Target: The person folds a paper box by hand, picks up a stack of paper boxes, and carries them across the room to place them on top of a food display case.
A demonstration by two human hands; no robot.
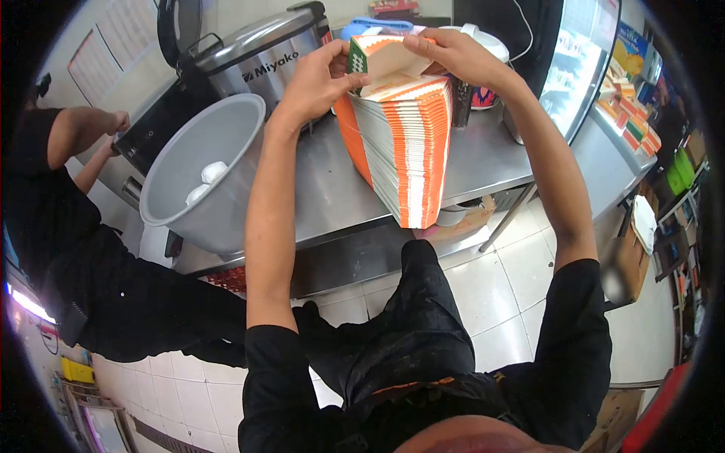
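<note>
A tall stack of nested orange-and-white paper food boxes [415,143] leans over the front edge of the steel table. On top of it is one paper food box [389,59] with its walls raised and a green patterned side panel. My left hand [321,83] pinches that box at its near left side, with the thumb against the panel. My right hand [464,57] grips its far right edge, thumb on the inside. The bottom of the stack is at the table's front edge, near my knee.
Left on the steel table [325,181] stands a large grey tub [155,189] with white bundles [214,172] inside. A Miyako rice cooker [260,72] is behind it. Another person [98,249] works at far left. A glass-door fridge [581,68] is at right.
</note>
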